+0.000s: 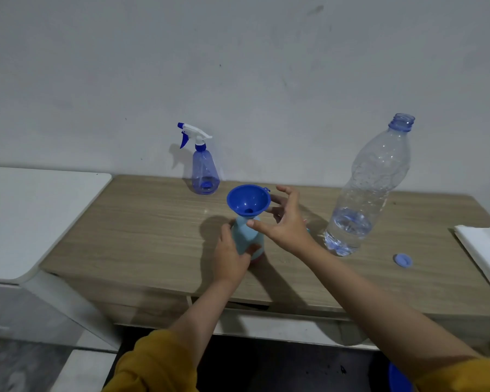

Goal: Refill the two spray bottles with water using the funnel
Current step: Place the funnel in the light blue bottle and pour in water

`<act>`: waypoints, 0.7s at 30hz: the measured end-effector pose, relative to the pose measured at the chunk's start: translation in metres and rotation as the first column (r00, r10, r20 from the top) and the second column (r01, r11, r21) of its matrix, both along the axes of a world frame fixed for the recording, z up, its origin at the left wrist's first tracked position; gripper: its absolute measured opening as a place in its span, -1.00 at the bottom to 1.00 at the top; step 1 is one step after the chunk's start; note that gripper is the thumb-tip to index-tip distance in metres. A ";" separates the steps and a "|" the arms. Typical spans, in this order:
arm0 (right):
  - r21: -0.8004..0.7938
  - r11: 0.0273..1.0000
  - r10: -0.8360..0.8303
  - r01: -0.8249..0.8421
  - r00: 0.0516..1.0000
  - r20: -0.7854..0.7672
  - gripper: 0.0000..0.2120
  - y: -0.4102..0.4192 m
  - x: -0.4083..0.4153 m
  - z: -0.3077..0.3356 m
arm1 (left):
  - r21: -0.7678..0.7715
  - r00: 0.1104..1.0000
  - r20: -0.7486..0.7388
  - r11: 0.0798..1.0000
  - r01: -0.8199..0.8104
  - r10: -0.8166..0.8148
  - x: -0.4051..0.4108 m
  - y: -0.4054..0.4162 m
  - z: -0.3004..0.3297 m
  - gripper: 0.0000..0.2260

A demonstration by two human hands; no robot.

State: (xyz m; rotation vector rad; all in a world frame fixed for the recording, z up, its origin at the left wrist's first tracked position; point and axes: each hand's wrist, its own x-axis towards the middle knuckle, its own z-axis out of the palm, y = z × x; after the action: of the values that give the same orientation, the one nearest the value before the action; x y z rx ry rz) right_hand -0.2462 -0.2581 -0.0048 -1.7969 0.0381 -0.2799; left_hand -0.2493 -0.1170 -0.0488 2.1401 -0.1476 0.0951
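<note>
The blue funnel point(248, 200) sits in the light-blue spray bottle point(245, 236) (table centre) gripped by the left hand point(231, 257), right hand point(285, 222) spread open at its 3 o'clock, touching nothing.

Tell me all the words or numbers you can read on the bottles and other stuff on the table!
No text can be read anywhere.
Big water bottle: clear plastic, no label.
Spray bottle at the back: no words showing.
Light blue bottle under the funnel: plain, partly covered by the left hand.
Bottle cap and white paper: no print visible.
</note>
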 end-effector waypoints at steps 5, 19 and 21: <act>-0.019 0.938 -0.332 0.347 0.910 0.248 -0.38 -0.012 -0.027 0.001 | -0.243 0.996 0.010 0.966 -0.083 0.088 0.005 -0.003 0.009 -0.15; -0.189 0.555 -0.581 0.810 0.540 0.608 0.02 -0.147 -0.023 0.039 | -0.397 0.992 0.086 0.916 -0.050 0.092 0.024 -0.029 0.047 -0.14; -0.234 0.601 -0.498 0.764 0.587 0.638 0.02 -0.159 -0.017 0.048 | -0.400 0.993 0.072 0.915 -0.055 0.091 0.025 -0.028 0.045 -0.16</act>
State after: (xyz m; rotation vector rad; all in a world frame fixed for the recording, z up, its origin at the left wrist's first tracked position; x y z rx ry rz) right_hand -0.2632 -0.4169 0.0436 -2.0886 0.2911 -1.4448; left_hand -0.2244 -0.1453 -0.0033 1.7333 -0.0908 0.2443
